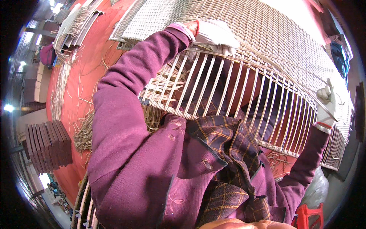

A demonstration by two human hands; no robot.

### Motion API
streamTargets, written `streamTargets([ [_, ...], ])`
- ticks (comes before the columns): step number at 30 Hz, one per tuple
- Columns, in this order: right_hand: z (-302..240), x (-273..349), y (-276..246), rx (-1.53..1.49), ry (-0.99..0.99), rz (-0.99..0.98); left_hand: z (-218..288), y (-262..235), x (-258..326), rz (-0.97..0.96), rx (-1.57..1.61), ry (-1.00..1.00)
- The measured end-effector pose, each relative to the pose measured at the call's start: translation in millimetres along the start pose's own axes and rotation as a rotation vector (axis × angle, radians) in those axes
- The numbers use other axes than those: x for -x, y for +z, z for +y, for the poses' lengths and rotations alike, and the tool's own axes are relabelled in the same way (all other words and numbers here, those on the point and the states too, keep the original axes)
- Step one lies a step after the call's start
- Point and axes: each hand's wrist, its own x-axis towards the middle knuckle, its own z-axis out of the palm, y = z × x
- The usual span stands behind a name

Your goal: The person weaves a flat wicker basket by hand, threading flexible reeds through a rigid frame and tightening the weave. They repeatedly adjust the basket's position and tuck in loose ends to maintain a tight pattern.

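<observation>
My left hand (215,32) in its white glove grips the top of the slatted frame (236,99) and my right hand (326,105) pinches a thin strip (278,74) running slantwise across the frame between them.

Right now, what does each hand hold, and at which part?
The right hand grips a thin cane strip near its end. The left hand presses on the top edge of the woven frame; whether it grips anything cannot be told.
</observation>
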Motion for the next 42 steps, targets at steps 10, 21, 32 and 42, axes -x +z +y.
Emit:
streamTargets([
  [10, -121, 7, -137, 0.265, -0.185, 0.484, 19, 19, -18, -0.179, 0.293, 0.117],
  [21, -211, 75, -307, 2.127, -0.455, 0.722, 54, 0, -15, -0.12, 0.143, 0.278],
  [32, -191, -5, -285, 2.341, -0.527, 0.68, -54, -113, 175, 0.443, -1.099, 0.158],
  [42, -18, -134, -38, 1.038, -0.393, 0.402, -180, -179, 297, 0.584, -1.72, -0.301],
])
